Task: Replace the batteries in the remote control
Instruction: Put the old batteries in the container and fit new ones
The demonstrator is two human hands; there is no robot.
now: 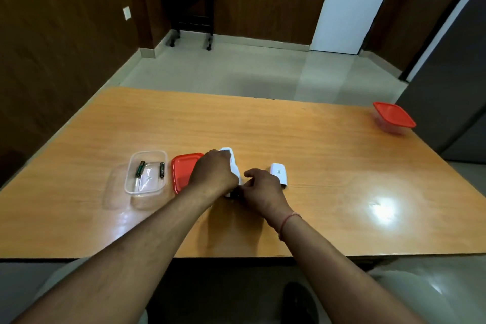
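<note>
A white remote control [231, 163] lies on the wooden table [289, 134], mostly covered by my left hand [213, 173], which grips it from above. My right hand [263, 189] has its fingers pinched at the remote's near end, where a small dark part shows; what they hold is hidden. The white battery cover [279, 172] lies just right of my right hand. A clear plastic container [146, 172] to the left holds two dark batteries [140, 168] [162, 169].
A red lid [182, 171] lies between the clear container and my left hand. A closed red-lidded container [393, 117] stands at the table's far right edge. Beyond the table are a tiled floor, a dark side table and a white door.
</note>
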